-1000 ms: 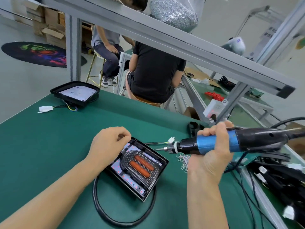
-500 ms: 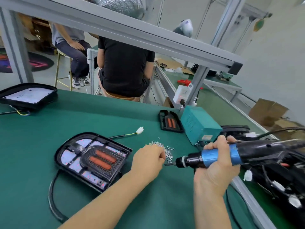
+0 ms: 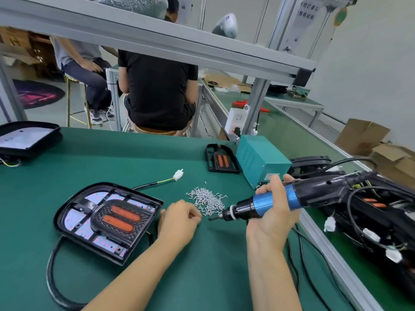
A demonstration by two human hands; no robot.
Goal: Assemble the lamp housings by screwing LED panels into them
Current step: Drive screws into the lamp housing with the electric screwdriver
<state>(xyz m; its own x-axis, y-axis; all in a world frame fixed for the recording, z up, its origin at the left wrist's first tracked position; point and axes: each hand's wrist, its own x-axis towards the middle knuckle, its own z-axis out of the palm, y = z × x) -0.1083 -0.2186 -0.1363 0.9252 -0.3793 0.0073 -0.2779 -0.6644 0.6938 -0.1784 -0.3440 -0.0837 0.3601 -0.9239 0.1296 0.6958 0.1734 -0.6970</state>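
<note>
A black lamp housing [image 3: 65, 212] lies open on the green table [image 3: 112, 160], with a white LED panel [image 3: 77, 218] and two orange lenses [image 3: 121, 218] inside it. To its right is a pile of small silver screws [image 3: 207, 198]. My left hand [image 3: 177, 223] rests at the pile's near edge, fingertips pinched together as if on a screw. My right hand [image 3: 269, 218] grips a blue and black electric screwdriver [image 3: 314, 194]. Its bit points left, close to my left fingertips.
A teal power box [image 3: 262, 160] and a small black housing [image 3: 221, 158] stand behind the screws. Another housing [image 3: 29, 135] sits far left. Wired housings [image 3: 381, 221] are heaped at the right. The lamp's black cable [image 3: 50, 272] loops near me. Two people [image 3: 157, 86] sit beyond the table.
My left hand left the lamp housing, reached right to the screw pile, then drew back slightly with fingers pinched. The screwdriver stayed in my right hand; the view swung right.
</note>
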